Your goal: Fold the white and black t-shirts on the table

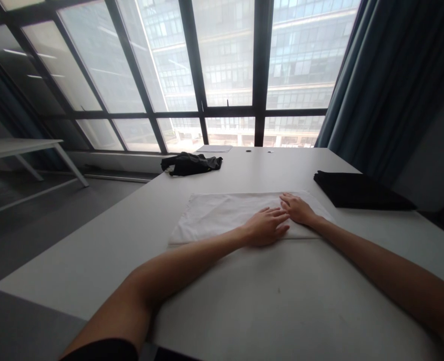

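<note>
A white cloth [214, 215], folded into a flat rectangle, lies on the white table in front of me. Slight wrinkles run across its left part. My left hand [267, 226] rests flat near the cloth's front edge, fingers stretched to the right. Just beyond it, my right hand [296, 207] lies flat on the right half of the cloth, its fingers pointing left and away. The fingertips of both hands are close together. Neither hand grips anything.
On the right of the table [222, 296] sits a folded black cloth [360, 190]. A crumpled dark cloth [191, 164] lies at the far left edge. Behind it are some pale sheets [214, 149]. Another white table [22, 145] stands at left; a blue curtain [387, 90] hangs at right.
</note>
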Demonstrator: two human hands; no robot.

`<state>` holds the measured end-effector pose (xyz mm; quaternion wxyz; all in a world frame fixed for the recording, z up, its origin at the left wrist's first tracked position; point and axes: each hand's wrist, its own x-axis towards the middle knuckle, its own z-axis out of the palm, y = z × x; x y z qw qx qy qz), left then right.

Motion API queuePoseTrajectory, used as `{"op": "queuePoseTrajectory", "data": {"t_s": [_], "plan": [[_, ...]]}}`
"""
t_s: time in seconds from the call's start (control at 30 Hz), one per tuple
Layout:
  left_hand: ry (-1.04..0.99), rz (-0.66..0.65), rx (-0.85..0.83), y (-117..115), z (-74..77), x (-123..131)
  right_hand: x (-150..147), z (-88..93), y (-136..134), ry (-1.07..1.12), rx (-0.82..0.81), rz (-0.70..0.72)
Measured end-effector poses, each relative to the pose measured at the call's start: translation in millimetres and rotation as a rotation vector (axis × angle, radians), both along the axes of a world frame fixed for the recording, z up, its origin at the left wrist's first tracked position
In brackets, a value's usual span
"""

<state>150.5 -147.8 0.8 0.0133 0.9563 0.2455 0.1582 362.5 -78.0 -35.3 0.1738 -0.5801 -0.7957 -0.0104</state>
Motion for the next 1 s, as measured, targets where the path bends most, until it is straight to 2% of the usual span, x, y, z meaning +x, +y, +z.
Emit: {"op": "queuePoseTrajectory", "data": {"t_s": [0.1, 0.27, 0.5, 0.63, 0.73, 0.87, 0.93, 1.0], "plan": [[0.053, -0.067, -0.030, -15.5, -7.0, 2.8, 2.3, -1.7, 4.4, 0.022, 0.004, 0.004], [0.096, -0.163, -0.077, -17.9, -11.3, -1.1, 12.8, -4.4, 13.1, -0.032, -0.038, -0.011], [0.089, -0.203, -0.092, -16.1, -10.4, -0.2, 45.5, -1.7, 22.1, -0.092, -0.052, -0.184], [0.084, -0.195, -0.095, -16.1, -11.1, 0.0, 47.1, 0.3, 18.8, -0.123, 0.029, -0.266], [0.077, -0.201, -0.088, -15.9, -11.2, -0.5, 30.7, 2.0, 11.6, -0.091, 0.065, -0.138], [0.060, -0.213, -0.087, -15.8, -11.1, -0.9, 5.6, 2.5, 2.1, -0.045, -0.070, 0.159], [0.052, -0.216, -0.090, -15.6, -11.7, -0.8, 3.6, 1.5, 2.0, -0.044, -0.121, 0.191], [0.055, -0.213, -0.091, -15.1, -12.8, -0.7, 11.4, 0.3, 6.2, -0.051, -0.137, 0.134]]}}
